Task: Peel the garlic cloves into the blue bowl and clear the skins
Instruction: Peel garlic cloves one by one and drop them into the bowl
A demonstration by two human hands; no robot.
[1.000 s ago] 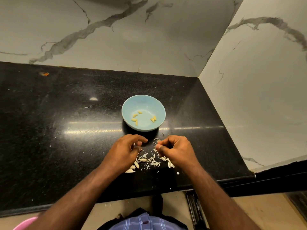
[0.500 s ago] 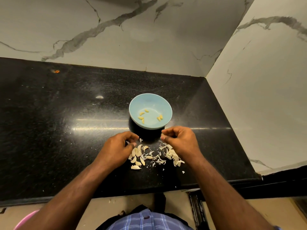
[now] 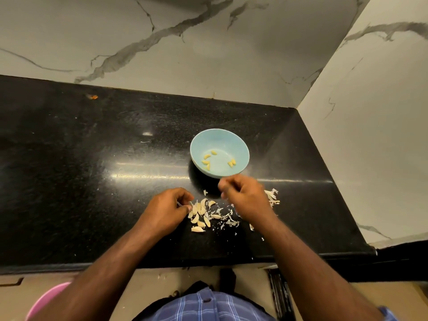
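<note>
Head view, looking down on the black counter (image 3: 76,172) tucked into a marble-walled corner. The blue bowl (image 3: 219,137) sits upright toward the right side, and there are 6 or so peeled yellow cloves (image 3: 207,162) scattered across its floor.

Left hand (image 3: 165,210) is down on the counter, at the left edge of the heap of unpeeled garlic cloves (image 3: 201,213). Its fingers (image 3: 183,193) are curled in, thumb and forefinger closed together at the pile's edge, with a sliver of something pale showing between them; what it is I cannot tell.

Right hand (image 3: 244,196) hangs just in front of the bowl's near rim, blurred. Its fingers (image 3: 223,181) are bunched and curled inward; whether they clamp a clove I cannot tell, the blur hides it.

Between the 2 hands lie the cloves, pale and still in their jackets, touching and overlapping. Papery white skins (image 3: 228,220) litter the counter just right of them, under the right wrist, and a second clump of skins (image 3: 272,196) shows beyond the right hand.

Low down, a blue checked shirt (image 3: 208,306), and a pink rim (image 3: 46,300) at bottom left, below the counter's front edge.
</note>
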